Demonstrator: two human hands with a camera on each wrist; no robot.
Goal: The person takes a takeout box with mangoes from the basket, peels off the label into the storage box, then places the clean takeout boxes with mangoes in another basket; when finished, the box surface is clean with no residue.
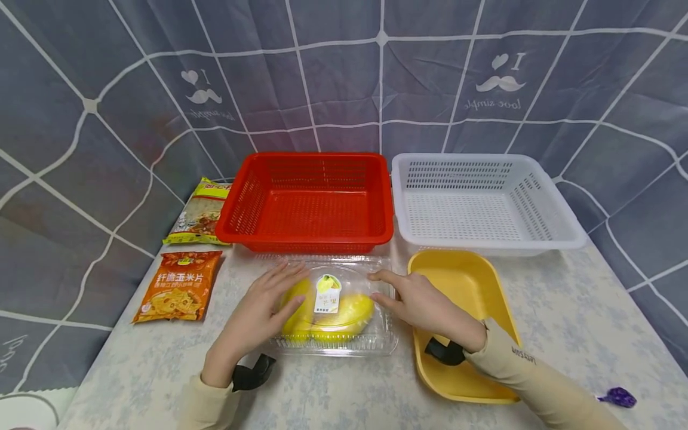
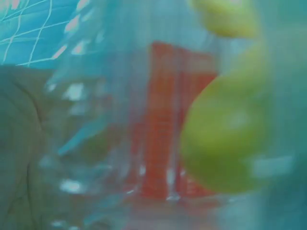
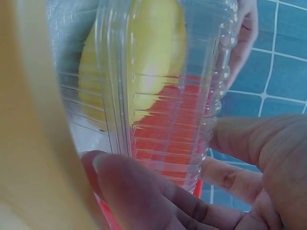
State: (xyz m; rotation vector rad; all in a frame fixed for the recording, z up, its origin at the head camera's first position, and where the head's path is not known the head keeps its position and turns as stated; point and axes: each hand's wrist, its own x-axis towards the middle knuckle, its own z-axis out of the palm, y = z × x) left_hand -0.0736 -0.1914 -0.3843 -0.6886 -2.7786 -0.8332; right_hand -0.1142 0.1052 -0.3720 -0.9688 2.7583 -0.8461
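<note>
The biggest thing you face is the grey-blue curtain [image 1: 344, 77], with white lines and moustache shapes on it. Below it is your table [image 1: 333, 394], with a pale flowery top. Think of the clear box [image 1: 381, 337] as the middle of a clock: it is on the table right in front of you. At 2 o'clock from it you have the white basket [image 1: 486, 244], and at 12 o'clock, just behind the box, the red basket [image 1: 306, 240]. At 3 o'clock is the yellow tub [image 1: 457, 275], under your right arm. At 9 o'clock lies an orange snack bag [image 1: 180, 286]. At 10 o'clock a yellow-green food bag [image 1: 201, 215] sits up against the red basket.

Your left hand [image 1: 263, 306] is spread out, long fingers and thumb touching the left side of the box; the left wrist view is too blurry to show more. Your right hand [image 1: 424, 298] pinches the box's right side, with a thumb and finger up top and other fingertips lower down. Inside the box are yellow fruits [image 1: 352, 316]. A black band [image 1: 252, 371] is by your left wrist. On the lid is a little white sticker [image 1: 328, 294]. Smallest is a shiny purple wrapper [image 1: 619, 397], between 3 and 4 o'clock.
</note>
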